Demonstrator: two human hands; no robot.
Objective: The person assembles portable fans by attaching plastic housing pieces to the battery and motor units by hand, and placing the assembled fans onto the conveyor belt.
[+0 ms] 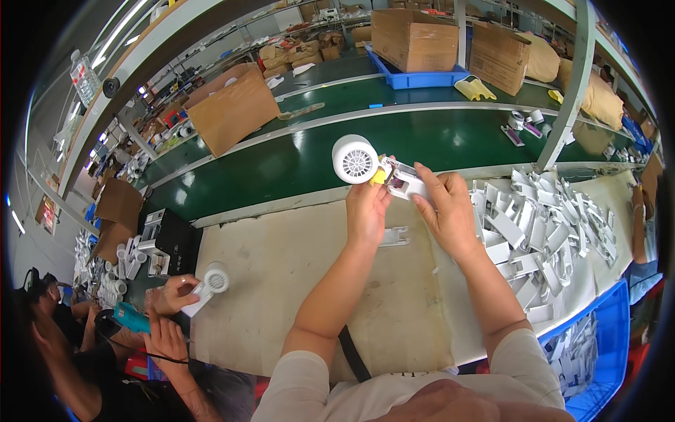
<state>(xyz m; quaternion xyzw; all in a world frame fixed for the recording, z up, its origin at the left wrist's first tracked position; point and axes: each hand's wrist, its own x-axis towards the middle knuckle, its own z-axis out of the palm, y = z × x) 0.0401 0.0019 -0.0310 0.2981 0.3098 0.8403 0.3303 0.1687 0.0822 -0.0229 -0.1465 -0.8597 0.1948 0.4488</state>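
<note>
Above the far part of the bench I hold up a white hair dryer (355, 160), its round grille facing me. My left hand (367, 211) is closed round it just below the head, where something yellow shows at the joint. My right hand (450, 211) pinches a white plastic handle shell (409, 187) against the handle, thumb below and fingers above. Dark parts show inside the handle between the two hands. Behind my left wrist, a loose white handle piece (395, 237) lies on the bench. The left fingertips are partly hidden by the dryer.
A heap of white handle shells (538, 228) covers the bench's right side. A blue crate (605, 344) with more parts stands below it. At left, a co-worker's hands hold another white dryer (214, 280) and a teal power screwdriver (131, 318). Beyond runs a green conveyor belt (281, 158).
</note>
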